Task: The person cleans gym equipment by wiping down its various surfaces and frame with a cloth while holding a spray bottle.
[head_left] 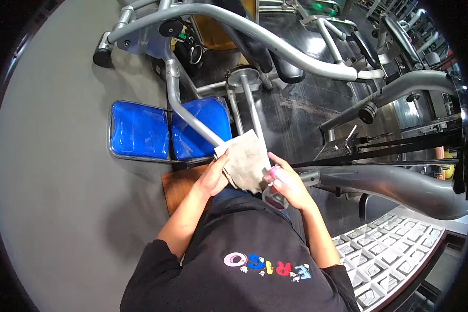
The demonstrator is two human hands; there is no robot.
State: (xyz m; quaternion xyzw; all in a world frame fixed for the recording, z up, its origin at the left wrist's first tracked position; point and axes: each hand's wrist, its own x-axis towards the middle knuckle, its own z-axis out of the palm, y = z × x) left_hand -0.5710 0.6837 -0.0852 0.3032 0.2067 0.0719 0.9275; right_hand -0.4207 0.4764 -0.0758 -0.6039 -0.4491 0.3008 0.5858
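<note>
A folded, pale cloth with grey stains (246, 162) is held in front of my waist. My left hand (213, 177) grips its left edge, thumb on top. On the other side, my right hand (288, 184) is wrapped round a clear spray bottle (274, 198) with a pink top, close to the cloth's right edge. One finger of that hand points up and away from the bottle. Part of the bottle is hidden by the fingers and slightly blurred.
Two blue padded seats (140, 130) lie beyond my left hand, with a brown wooden surface (178, 190) nearer. Grey curved machine tubes (275, 44) cross ahead, and a thick one (395, 184) lies right. A white patterned panel (387, 257) is at lower right.
</note>
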